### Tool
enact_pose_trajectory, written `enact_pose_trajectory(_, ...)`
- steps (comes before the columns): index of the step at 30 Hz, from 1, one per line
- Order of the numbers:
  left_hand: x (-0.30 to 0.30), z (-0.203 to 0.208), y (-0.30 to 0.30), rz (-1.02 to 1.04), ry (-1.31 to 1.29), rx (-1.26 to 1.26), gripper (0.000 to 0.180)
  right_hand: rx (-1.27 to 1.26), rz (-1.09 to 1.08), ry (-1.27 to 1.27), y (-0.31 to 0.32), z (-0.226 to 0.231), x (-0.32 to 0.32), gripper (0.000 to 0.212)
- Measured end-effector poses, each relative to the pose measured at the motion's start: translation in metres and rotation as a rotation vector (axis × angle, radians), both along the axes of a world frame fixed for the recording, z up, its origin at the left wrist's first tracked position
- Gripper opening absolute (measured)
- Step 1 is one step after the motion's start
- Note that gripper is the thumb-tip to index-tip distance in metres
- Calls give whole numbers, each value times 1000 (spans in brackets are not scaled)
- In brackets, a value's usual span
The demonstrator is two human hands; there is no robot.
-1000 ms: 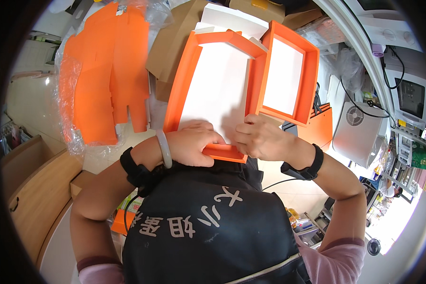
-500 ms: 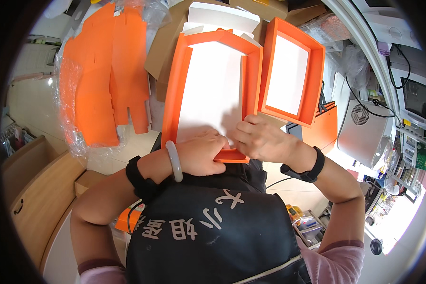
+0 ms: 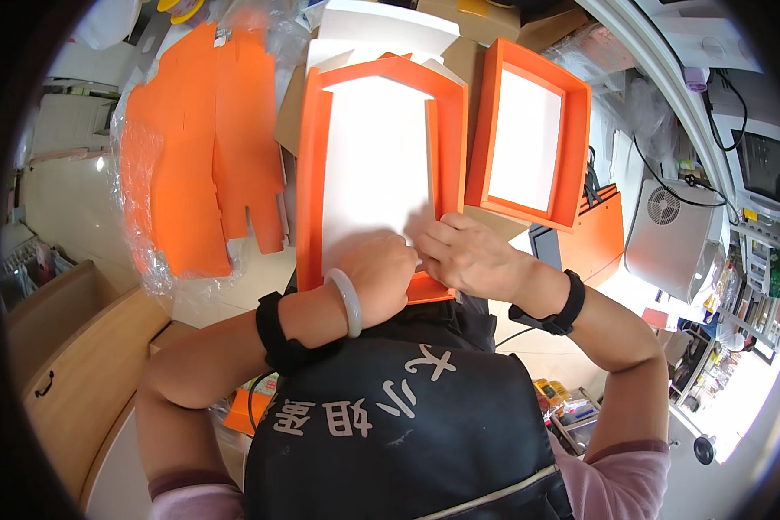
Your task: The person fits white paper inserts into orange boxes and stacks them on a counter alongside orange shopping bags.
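An open cardboard box (image 3: 308, 182), orange on its walls and white on its bottom, lies in front of my body with its narrow end toward me. My left hand (image 3: 377, 269), a pale bangle on its wrist, is closed over the near end, knuckles up; its fingertips are hidden. My right hand (image 3: 468, 256) covers the near right corner, fingers curled round the cardboard there and reaching inward. The fingertips of both hands come close together, with a small pale bit between them that I cannot make out. A narrow inner orange flap (image 3: 432, 156) stands along the right wall.
A second orange box (image 3: 572, 156) with a white bottom sits at the right. Flat orange cardboard sheets (image 3: 182, 165) lie in clear plastic at the left. White cardboard flaps (image 3: 386, 26) rise behind the box. A wooden drawer (image 3: 95, 373) is at the left, a grey appliance (image 3: 667, 234) far right.
My left hand has turned and moved up and right over the near wall; its thumb no longer shows outside the box. My right hand stays at the corner. The view has shifted slightly.
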State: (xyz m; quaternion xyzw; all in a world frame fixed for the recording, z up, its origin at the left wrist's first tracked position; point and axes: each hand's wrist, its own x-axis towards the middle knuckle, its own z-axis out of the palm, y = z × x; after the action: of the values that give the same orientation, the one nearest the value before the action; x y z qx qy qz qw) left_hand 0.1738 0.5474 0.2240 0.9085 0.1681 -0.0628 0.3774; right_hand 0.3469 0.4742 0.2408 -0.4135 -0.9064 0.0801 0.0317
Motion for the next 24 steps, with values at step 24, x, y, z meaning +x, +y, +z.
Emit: enact_pose_trajectory(24,-14,15,32,-38,279,-90,20,-546,-347,302,13,19,-1,39)
